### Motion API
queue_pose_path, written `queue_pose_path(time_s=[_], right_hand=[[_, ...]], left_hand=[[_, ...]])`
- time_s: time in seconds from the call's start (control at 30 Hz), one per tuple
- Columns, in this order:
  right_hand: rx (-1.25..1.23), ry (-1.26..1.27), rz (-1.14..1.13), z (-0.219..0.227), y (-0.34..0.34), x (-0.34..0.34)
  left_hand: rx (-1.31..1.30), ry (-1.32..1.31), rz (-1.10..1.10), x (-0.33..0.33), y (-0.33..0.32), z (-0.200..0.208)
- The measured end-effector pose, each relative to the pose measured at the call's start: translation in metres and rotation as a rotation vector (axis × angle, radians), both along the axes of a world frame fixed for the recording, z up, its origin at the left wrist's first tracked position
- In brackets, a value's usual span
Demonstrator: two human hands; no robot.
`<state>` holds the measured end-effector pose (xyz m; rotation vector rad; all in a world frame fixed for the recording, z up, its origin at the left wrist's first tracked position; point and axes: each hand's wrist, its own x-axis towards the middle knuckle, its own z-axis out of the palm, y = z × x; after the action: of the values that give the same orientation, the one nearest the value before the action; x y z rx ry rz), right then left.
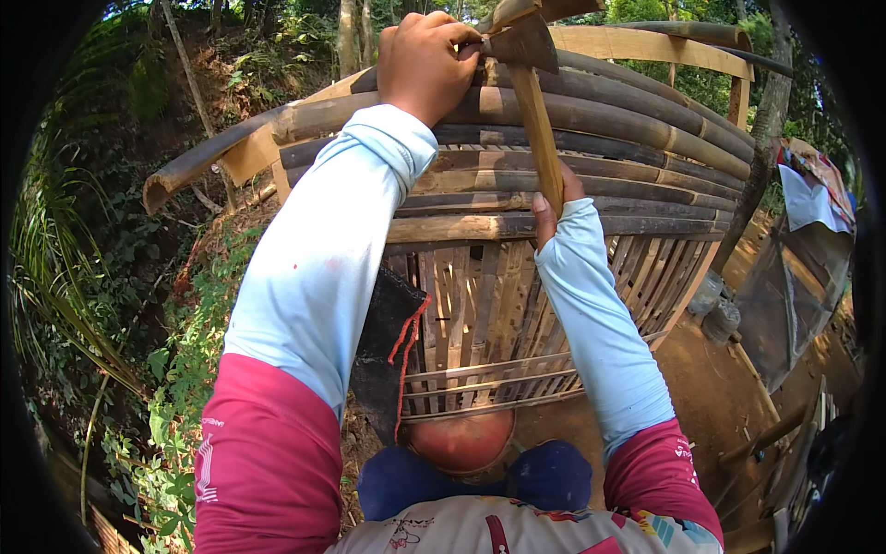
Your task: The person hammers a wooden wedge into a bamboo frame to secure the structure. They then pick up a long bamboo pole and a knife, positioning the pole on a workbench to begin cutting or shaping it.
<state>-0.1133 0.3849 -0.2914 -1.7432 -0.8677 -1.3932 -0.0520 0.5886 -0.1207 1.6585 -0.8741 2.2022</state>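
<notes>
Hatchet w/ wooden handle, at top ctr of view, head uppermost, in front of the bamboo lengths. Gripped low on the handle by R hand, w/ fingers & thumb closed round the wood. Just L of the head, L hand, back upward, curled, w/ thumb & fingertips drawn close tog.; can't tell if pinching sth small or only touching the blade.

Surface: dark & tan bamboo, laid one length below another, running L to R, bowed in the wide lens; ringed at the joints, lit in patches of sun & shade. Split to an open channel at far L end. Behind, top R, pale timber. Below, slatted bamboo panel: strips w/ gaps b/w, plus thin cross-strips near the bottom. At its L, dark cloth w/ orange-red cord along one edge. Under the panel, near knees in dk blue, red rounded object, kind unclear.

Surroundings: outdoors. To R, bare brown earth, clear plastic containers, grey sheet draped nearby, leaning trunk. To L, leafy slope.
</notes>
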Motion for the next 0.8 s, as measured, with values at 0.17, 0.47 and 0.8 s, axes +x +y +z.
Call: queue_pose_path(time_s=[0.17, 0.47, 0.8], right_hand=[[-0.040, -0.048, -0.087, 0.011, -0.006, 0.013], [-0.041, -0.017, -0.109, 0.009, -0.010, 0.026], [-0.043, -0.101, -0.015, 0.021, -0.011, 0.049]], left_hand=[[0.028, 0.020, 0.012, -0.006, 0.002, 0.001], [-0.043, 0.158, -0.118, -0.030, -0.008, -0.002], [-0.035, 0.143, -0.119, -0.027, -0.006, 0.001]])
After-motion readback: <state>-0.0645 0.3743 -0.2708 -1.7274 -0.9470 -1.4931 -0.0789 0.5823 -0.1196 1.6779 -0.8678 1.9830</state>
